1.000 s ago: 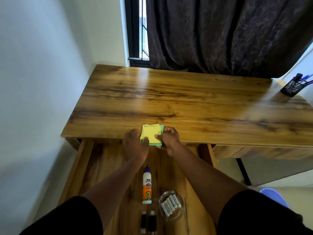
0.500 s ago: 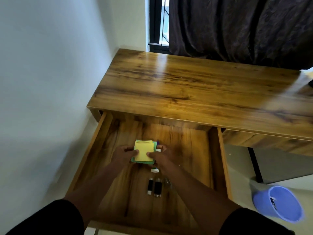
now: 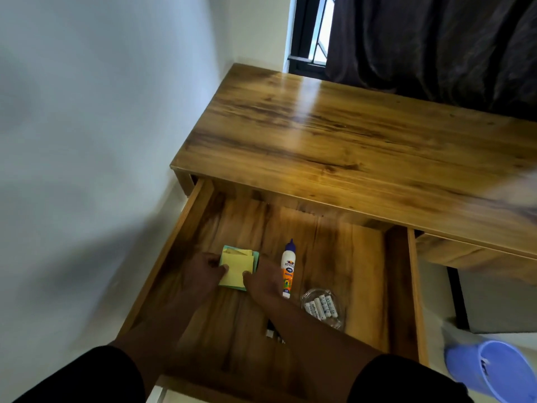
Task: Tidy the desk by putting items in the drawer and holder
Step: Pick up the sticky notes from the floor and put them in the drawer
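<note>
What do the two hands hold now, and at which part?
Both hold the yellow and green pad of square sticky notes inside the open wooden drawer: left hand at its left edge, right hand at its lower right corner.

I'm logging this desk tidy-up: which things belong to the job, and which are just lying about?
Job: sticky notes, held by left hand and right hand; drawer; glue; batteries; desk.

Lying about: bucket; curtain.

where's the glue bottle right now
In the head view the glue bottle lies flat in the open drawer, just right of the right hand and the sticky notes, with the dish of batteries to its lower right.
</note>
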A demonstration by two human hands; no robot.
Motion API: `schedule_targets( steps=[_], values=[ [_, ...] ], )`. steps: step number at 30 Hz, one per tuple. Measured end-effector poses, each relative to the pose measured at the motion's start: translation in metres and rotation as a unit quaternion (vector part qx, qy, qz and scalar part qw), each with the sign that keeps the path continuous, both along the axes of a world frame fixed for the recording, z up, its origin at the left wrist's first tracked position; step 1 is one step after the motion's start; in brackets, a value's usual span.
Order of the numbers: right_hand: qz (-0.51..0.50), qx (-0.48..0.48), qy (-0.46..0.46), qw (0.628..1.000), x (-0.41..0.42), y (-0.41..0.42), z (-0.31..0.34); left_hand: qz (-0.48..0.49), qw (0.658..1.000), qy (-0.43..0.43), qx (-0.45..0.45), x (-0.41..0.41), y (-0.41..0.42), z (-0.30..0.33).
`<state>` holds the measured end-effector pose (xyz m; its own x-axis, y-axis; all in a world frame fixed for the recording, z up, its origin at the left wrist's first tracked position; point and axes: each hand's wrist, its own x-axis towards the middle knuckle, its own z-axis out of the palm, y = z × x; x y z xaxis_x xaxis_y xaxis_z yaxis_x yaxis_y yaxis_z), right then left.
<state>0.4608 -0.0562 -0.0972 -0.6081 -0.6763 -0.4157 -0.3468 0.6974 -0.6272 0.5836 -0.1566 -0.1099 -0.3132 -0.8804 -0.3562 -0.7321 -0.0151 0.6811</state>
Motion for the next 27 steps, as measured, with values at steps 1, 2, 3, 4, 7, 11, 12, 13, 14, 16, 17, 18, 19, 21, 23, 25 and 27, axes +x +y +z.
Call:
schedule_targets(
  steps=[1, 2, 3, 4, 7, 11, 12, 13, 14, 16, 17, 18, 19, 21, 23, 25, 27],
  values=[
    [0.004, 0.004, 0.002, 1.000, 0.000, -0.003, -0.001, -0.008, 1.000, -0.010, -0.013, 0.000, -0.003, -0.002],
    [0.007, 0.005, 0.005, 1.000, -0.001, -0.006, -0.001, -0.012, 1.000, -0.020, -0.021, 0.000, -0.006, -0.004],
    [0.009, 0.007, 0.011, 1.000, -0.002, -0.008, -0.002, -0.015, 0.999, -0.026, -0.025, -0.001, -0.008, -0.004],
    [0.008, 0.009, 0.018, 1.000, -0.002, -0.010, -0.002, -0.015, 0.999, -0.033, -0.025, -0.001, -0.010, -0.004],
    [0.006, 0.015, 0.029, 0.999, -0.005, -0.017, -0.004, -0.014, 0.998, -0.047, -0.033, -0.004, -0.014, -0.003],
    [0.013, 0.036, 0.053, 0.998, -0.005, -0.021, -0.003, -0.017, 0.997, -0.065, -0.045, -0.004, -0.014, -0.002],
    [0.016, 0.040, 0.060, 0.997, -0.005, -0.021, -0.004, -0.019, 0.996, -0.069, -0.046, -0.004, -0.013, -0.002],
    [0.021, 0.044, 0.067, 0.997, -0.004, -0.021, -0.003, -0.021, 0.996, -0.073, -0.049, -0.005, -0.011, -0.002],
    [0.027, 0.046, 0.073, 0.996, -0.004, -0.021, -0.003, -0.024, 0.995, -0.079, -0.053, -0.005, -0.010, -0.002],
    [0.032, 0.046, 0.074, 0.996, -0.004, -0.020, -0.003, -0.028, 0.994, -0.089, -0.063, -0.007, -0.008, -0.002],
    [0.032, 0.047, 0.073, 0.996, -0.005, -0.020, -0.003, -0.027, 0.993, -0.093, -0.064, -0.008, -0.008, -0.002],
    [0.035, 0.047, 0.073, 0.996, -0.006, -0.020, -0.003, -0.024, 0.993, -0.097, -0.065, -0.009, -0.008, -0.002],
    [0.042, 0.048, 0.073, 0.995, -0.007, -0.020, -0.001, -0.025, 0.992, -0.103, -0.066, -0.010, -0.009, -0.001],
    [0.061, 0.041, 0.080, 0.994, -0.008, -0.018, 0.002, -0.036, 0.990, -0.117, -0.071, -0.011, -0.009, 0.002],
    [0.072, 0.030, 0.094, 0.993, -0.012, -0.017, 0.008, -0.045, 0.989, -0.117, -0.077, -0.013, -0.010, 0.005],
    [0.080, 0.016, 0.107, 0.991, -0.016, -0.015, 0.016, -0.056, 0.987, -0.116, -0.097, -0.016, -0.008, 0.012],
    [0.097, 0.004, 0.120, 0.988, -0.020, -0.009, 0.026, -0.088, 0.979, -0.128, -0.133, -0.017, -0.005, 0.015]
  ],
)
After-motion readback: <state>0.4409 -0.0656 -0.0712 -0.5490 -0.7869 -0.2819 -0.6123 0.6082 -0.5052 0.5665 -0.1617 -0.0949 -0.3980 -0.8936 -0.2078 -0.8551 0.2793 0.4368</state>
